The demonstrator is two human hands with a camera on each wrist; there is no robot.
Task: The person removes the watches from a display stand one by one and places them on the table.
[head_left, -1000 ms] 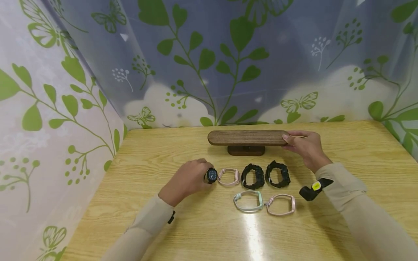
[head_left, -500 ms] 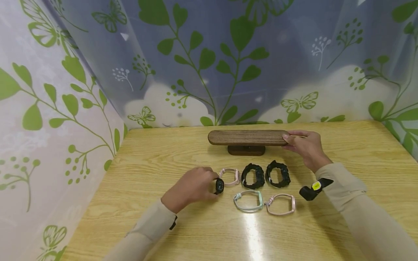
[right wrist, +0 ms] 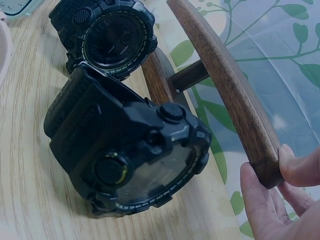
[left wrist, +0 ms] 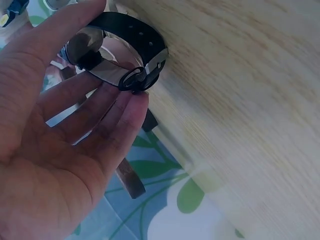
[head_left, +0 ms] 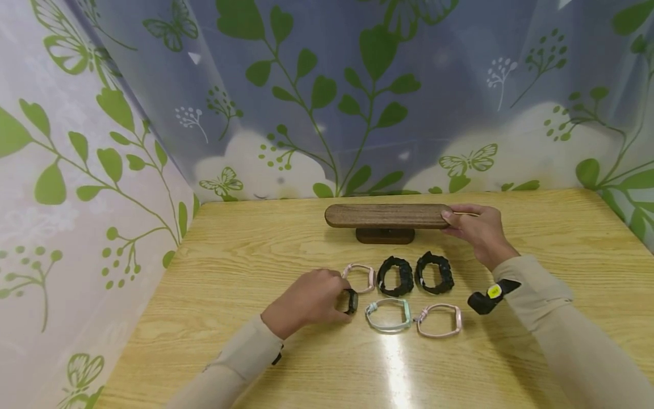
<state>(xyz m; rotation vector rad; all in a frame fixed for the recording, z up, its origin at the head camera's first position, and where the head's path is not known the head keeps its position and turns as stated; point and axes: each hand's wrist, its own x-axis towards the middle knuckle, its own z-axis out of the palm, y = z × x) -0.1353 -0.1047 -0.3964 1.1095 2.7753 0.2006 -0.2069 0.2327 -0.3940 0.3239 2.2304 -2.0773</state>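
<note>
My left hand (head_left: 311,301) holds a small black wristwatch (head_left: 353,301) just above or on the table; which of the two I cannot tell. In the left wrist view the buckled black strap (left wrist: 127,30) forms a loop between thumb and fingers. My right hand (head_left: 482,233) pinches the right end of a dark wooden bar stand (head_left: 385,216), thumb in front and fingers behind. Near the left hand a pink watch (head_left: 371,278) stands on its side. Right of it are two chunky black watches (head_left: 406,278) (right wrist: 160,170). A mint watch (head_left: 407,314) and another pink watch (head_left: 458,320) lie nearer.
The stand's base (head_left: 385,236) rests on the light wooden table (head_left: 245,244) towards the back. A leaf-patterned curtain (head_left: 306,113) hangs behind the table, and another patterned sheet (head_left: 92,216) covers the left side.
My left hand has moved right and towards me with the black watch, whose dial has turned to the right, away from view. The right hand and the stand have stayed in place.
</note>
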